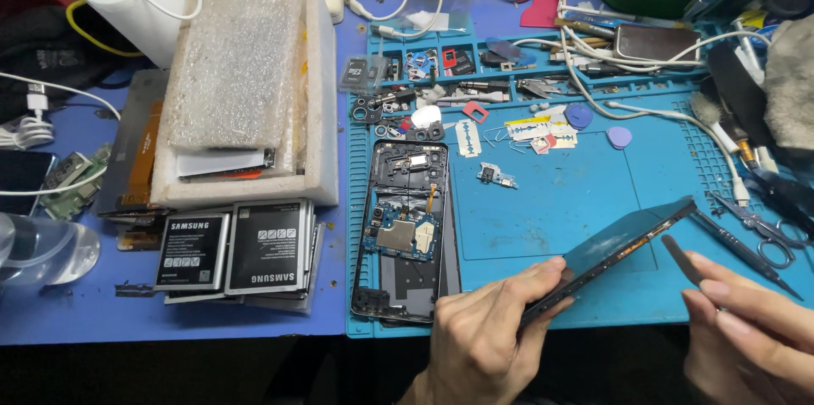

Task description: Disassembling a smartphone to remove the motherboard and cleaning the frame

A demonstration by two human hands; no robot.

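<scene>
The left hand (487, 333) grips the lower end of a thin dark glass phone screen panel (615, 248), tilted over the blue silicone mat's (551, 201) bare lower stretch near the bench's front edge. The right hand (746, 329), partly cut off, pinches a slim dark flat pry tool (680, 256) just beside the panel. An opened black phone chassis (407, 231) lies left; grey scissors (763, 223) crowd the right.

A: Left hand (483, 333)?
B: Grips a dark phone screen panel (623, 244), tilted edge-up over the blue mat (560, 193).
A: Right hand (746, 329)?
B: Pinches a thin flat tool (681, 258) just beside the panel. Opened phone body (403, 231) lies left, batteries (233, 248) beyond.
</scene>
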